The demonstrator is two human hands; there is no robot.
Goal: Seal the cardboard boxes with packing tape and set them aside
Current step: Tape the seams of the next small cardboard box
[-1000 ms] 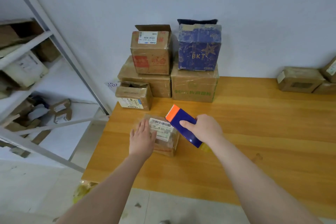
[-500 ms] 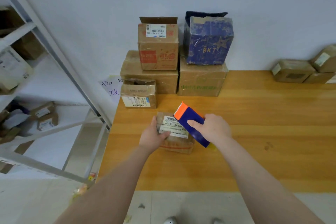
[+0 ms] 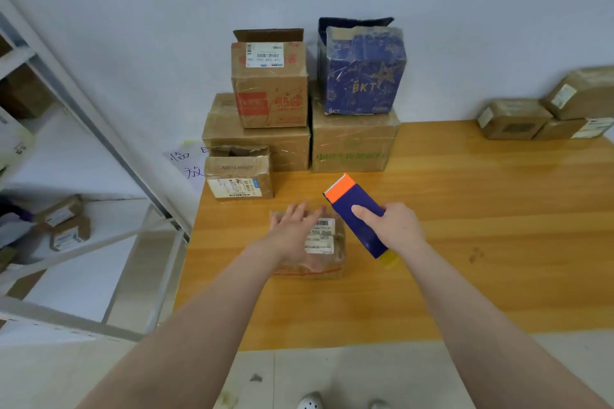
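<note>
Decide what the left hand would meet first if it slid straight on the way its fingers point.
Beyond the small box under it, the left hand crosses bare table, then probably meets the box with green print. The tape dispenser sits near that line; depth is unclear.

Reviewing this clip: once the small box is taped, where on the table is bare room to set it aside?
The widest bare wood lies right of the right hand, between the green-printed box and the boxes in the far right corner. A bare strip also runs along the near edge of the table. The far left corner is crowded with stacked boxes.
</note>
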